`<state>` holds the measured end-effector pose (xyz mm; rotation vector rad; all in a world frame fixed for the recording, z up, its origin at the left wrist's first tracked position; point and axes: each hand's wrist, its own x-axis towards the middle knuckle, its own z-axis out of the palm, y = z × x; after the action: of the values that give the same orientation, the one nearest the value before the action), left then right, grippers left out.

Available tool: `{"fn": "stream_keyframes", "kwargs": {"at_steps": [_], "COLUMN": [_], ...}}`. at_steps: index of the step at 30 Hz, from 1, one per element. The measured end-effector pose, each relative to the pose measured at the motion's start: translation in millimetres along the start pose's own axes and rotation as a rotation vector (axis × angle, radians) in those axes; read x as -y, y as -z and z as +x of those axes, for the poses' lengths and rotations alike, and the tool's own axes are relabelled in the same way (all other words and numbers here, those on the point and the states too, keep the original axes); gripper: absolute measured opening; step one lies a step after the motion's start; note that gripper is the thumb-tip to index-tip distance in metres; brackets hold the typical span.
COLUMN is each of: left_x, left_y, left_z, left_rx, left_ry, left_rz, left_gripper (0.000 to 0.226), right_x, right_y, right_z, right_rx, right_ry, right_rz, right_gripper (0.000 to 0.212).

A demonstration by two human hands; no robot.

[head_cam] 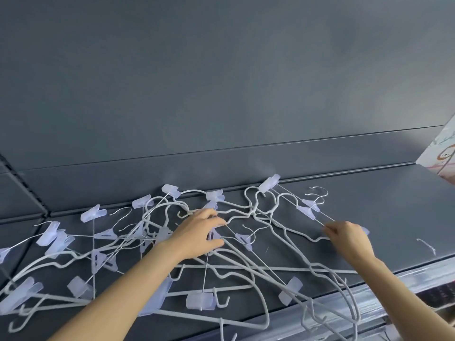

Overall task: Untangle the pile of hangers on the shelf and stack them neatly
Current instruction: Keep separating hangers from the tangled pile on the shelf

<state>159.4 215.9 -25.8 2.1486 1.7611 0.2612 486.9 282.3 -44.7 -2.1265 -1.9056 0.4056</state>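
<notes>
Nearest me, the pile of hangers (199,301) spills over the front lip of the shelf (394,217), white frames and clear clips hooked through each other, too knotted for a sure count. I use 2 hands. My left hand (197,232) curls into the middle of the tangle and grips a hanger there, I judge to pin the heap. My right hand (347,239) pinches 1 thin wire bar (317,219) to draw it free. Farther back, 1 patterned box (440,156) stands at the right.
</notes>
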Motion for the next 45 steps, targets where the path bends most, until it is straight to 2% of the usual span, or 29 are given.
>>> {"fn": "stream_keyframes", "kwargs": {"at_steps": [2,4,7,10,14,17,20,22,26,32,37,40,43,45], "left_x": [-6.7,-7.7,-1.2,3.9,11.3,15.2,19.5,27.2,48.1,75.7,67.3,70.2,80.5,88.7], "left_y": [0.2,-2.5,-10.3,-11.7,-4.4,-0.1,7.2,12.8,21.9,31.5,32.6,37.0,42.0,41.4], "left_z": [-6.7,-11.5,-14.2,-14.5,-19.5,-24.8,-31.7,-33.7,-34.6,-37.5,-34.8,-29.7,-27.7,-27.1], "left_rx": [0.105,0.166,0.118,0.038,0.043,0.074,-0.117,-0.291,-0.415,-0.335,-0.464,-0.516,-0.429,-0.374], "left_ry": [-0.043,-0.075,-0.091,-0.039,0.017,0.018,0.025,0.046,0.159,0.379,0.436,0.515,0.628,0.656], "left_rz": [-0.018,0.005,-0.048,-0.235,-0.309,-0.280,-0.315,-0.210,-0.054,-0.029,-0.152,-0.127,-0.252,-0.395], "left_gripper": [0.045,0.034,0.013,0.008,0.010,0.012,0.015,0.019,0.024,0.032,0.025,0.035,0.040,0.025], "right_x": [4.7,15.5,42.2,64.0,75.1,79.3,83.3,85.9,88.8,83.4,86.9,85.2,82.2,81.9], "right_y": [-2.9,-4.9,-14.3,-24.6,-25.5,-22.4,-10.5,0.8,22.2,46.7,58.7,63.2,66.4,68.1], "right_z": [-6.1,-14.6,-38.2,-52.3,-43.7,-44.8,-42.0,-35.8,-22.4,-8.9,-7.2,-6.8,-9.0,-10.6], "right_rx": [-0.012,-0.094,-0.071,0.112,0.222,0.212,0.160,0.158,0.156,0.099,0.057,0.041,0.008,-0.010], "right_ry": [0.054,0.146,0.295,0.281,0.130,0.145,0.172,0.192,0.244,0.262,0.251,0.261,0.253,0.239], "right_rz": [-0.031,-0.083,-0.053,-0.177,-0.159,-0.145,-0.096,-0.052,0.076,0.123,0.106,0.097,0.127,0.123], "right_gripper": [0.023,0.012,0.014,0.032,0.014,0.012,0.013,0.011,0.028,0.023,0.018,0.022,0.026,0.025]}}
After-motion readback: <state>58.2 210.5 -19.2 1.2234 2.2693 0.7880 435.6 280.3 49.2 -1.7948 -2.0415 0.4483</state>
